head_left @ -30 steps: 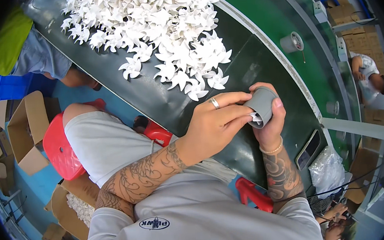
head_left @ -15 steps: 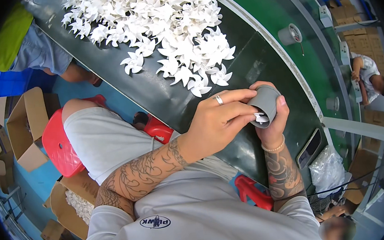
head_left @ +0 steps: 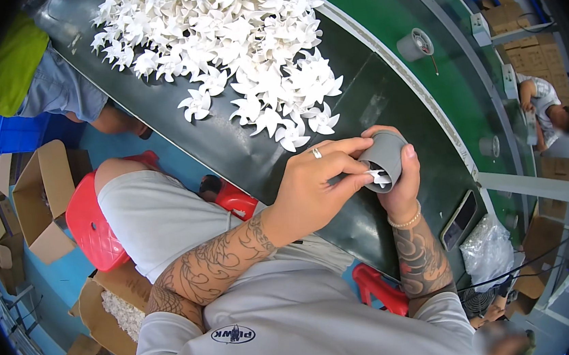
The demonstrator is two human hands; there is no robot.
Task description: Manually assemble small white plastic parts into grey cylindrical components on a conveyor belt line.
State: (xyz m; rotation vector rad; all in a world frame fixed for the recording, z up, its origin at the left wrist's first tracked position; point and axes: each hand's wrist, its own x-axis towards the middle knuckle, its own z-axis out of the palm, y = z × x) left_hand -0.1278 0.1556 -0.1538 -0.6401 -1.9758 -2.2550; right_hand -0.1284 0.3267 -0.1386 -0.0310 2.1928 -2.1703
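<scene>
Close in, the left hand [head_left: 316,183] pinches a small white fan [head_left: 379,178] between thumb and fingers at the open mouth of a gray cup [head_left: 391,150], while the right hand [head_left: 404,192] wraps the cup's outside and holds it tilted above the worktop [head_left: 154,101]. The work on this cup looks partway along: the fan is at least partly inside the rim, but it seems not to be let go, and fingers hide how deep it sits. The cup is smooth, matte and round-walled; the fan is pale, with only a few blades showing. A phone [head_left: 458,221] and a clear plastic bag [head_left: 486,248] lie to the right. Farther out, a big heap of white fans [head_left: 215,27] — pointed, curved blades, all loose — appears left to handle. Beyond, on a green surface [head_left: 374,8], stands another gray cup [head_left: 414,45] with a thin wire; whether it holds a fan, I cannot tell.
</scene>
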